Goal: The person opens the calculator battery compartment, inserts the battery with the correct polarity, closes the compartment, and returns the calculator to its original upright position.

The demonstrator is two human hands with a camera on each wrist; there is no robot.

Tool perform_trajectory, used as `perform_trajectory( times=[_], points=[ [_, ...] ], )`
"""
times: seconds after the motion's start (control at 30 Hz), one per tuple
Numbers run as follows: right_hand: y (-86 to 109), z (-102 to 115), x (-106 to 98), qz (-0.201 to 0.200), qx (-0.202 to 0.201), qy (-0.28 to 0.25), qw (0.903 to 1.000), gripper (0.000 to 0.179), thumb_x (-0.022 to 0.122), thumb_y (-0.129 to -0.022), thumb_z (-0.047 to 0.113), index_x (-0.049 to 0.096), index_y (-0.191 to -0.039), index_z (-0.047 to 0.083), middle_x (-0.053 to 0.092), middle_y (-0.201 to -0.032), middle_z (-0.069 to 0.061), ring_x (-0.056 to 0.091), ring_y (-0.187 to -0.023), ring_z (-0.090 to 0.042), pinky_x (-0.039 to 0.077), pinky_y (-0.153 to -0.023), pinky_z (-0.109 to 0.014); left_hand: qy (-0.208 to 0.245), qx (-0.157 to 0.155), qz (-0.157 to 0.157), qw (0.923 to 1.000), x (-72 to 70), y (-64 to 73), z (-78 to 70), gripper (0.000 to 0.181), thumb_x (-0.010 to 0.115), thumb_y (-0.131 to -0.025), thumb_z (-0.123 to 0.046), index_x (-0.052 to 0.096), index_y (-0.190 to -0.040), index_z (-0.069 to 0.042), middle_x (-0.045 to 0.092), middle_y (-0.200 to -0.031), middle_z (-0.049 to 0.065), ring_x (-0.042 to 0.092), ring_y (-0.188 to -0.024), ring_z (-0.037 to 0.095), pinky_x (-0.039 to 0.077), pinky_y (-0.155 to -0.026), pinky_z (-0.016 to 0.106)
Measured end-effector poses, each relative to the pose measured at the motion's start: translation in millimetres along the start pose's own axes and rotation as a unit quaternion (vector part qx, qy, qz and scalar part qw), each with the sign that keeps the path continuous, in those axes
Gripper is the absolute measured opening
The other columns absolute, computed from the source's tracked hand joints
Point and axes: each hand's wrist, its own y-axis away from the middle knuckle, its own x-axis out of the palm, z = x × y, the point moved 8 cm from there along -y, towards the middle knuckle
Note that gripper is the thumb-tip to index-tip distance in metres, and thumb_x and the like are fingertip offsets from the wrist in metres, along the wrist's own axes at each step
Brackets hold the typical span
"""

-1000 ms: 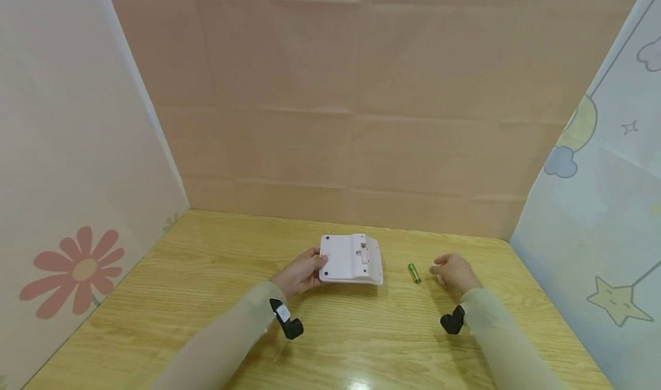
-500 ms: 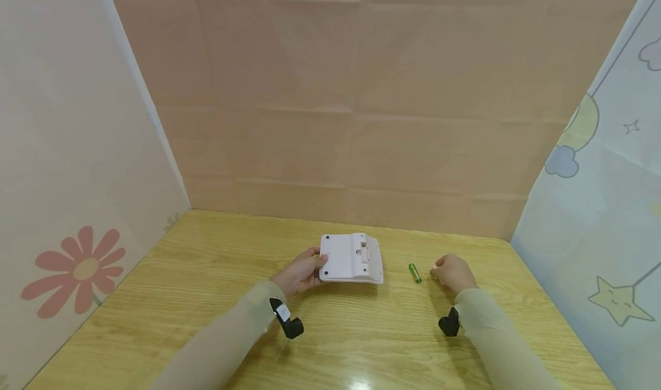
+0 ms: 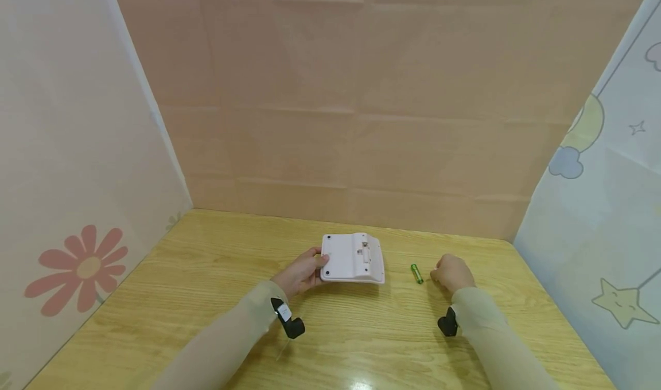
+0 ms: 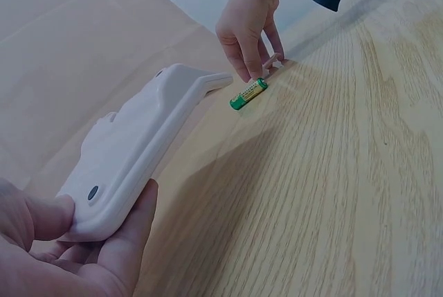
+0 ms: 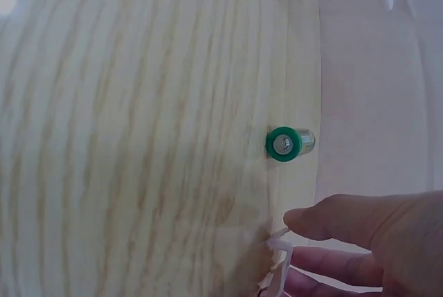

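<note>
My left hand [image 3: 301, 273] grips the left edge of a pale calculator [image 3: 342, 257], thumb on its back and fingers beneath. The calculator is held underside up above the table, with an uncovered battery compartment [image 3: 365, 254] at its right part; its keys are hidden. To its right a green battery [image 3: 416, 273] lies on the wood. Just beyond that, low over the table, my right hand [image 3: 453, 272] pinches a small white battery cover [image 5: 279, 269] between thumb and fingers. In the left wrist view the cover [image 4: 273, 60] shows right behind the battery [image 4: 249, 94].
The wooden table [image 3: 232, 246] is bounded by a brown paper-like backdrop [image 3: 351, 149] at the back. Patterned panels stand at the left [image 3: 77, 149] and right [image 3: 609, 206]. A black wrist camera [image 3: 289, 320] sits on each sleeve.
My right hand has shifted slightly left toward the battery and turned a little, so the white cover is now hidden in the head view. The left hand and calculator hold still.
</note>
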Motion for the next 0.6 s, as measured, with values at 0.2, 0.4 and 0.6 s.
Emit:
perform_trajectory(
  times=[0.2,0.4,0.6],
  points=[
    [2.5,3.5,0.9,0.004,-0.002,-0.002,1.0,0.038,0.058,-0.087,0.006,0.042,-0.053,0.015,0.032,-0.048,0.006,0.03,-0.044,-0.008,0.028,-0.045,-0.021,0.001,0.003,0.002,1.0,-0.3,-1.4,1.0,0.037,0.041,-0.105,-0.015,0.037,-0.141,-0.008,0.058,-0.125,0.017,0.064,-0.094,0.019,0.055,-0.073,0.032],
    [6.0,3.2,1.4,0.011,0.006,-0.013,0.9998,0.03,0.058,-0.088,0.006,0.052,-0.059,0.009,0.039,-0.047,0.005,0.035,-0.042,-0.008,0.031,-0.044,-0.021,0.001,0.003,-0.001,1.0,-0.4,-1.0,0.8,0.036,0.041,-0.105,-0.014,0.038,-0.139,-0.008,0.058,-0.125,0.017,0.064,-0.094,0.019,0.055,-0.075,0.033],
    [5.0,2.3,1.1,0.012,0.004,-0.012,0.9998,0.015,0.059,-0.088,0.006,0.066,-0.084,-0.006,0.043,-0.05,0.003,0.037,-0.044,-0.009,0.034,-0.045,-0.022,0.006,0.003,-0.001,1.0,-0.8,-3.2,1.6,0.034,0.041,-0.104,-0.013,0.039,-0.138,-0.008,0.059,-0.124,0.017,0.064,-0.094,0.019,0.056,-0.074,0.033]
  ],
)
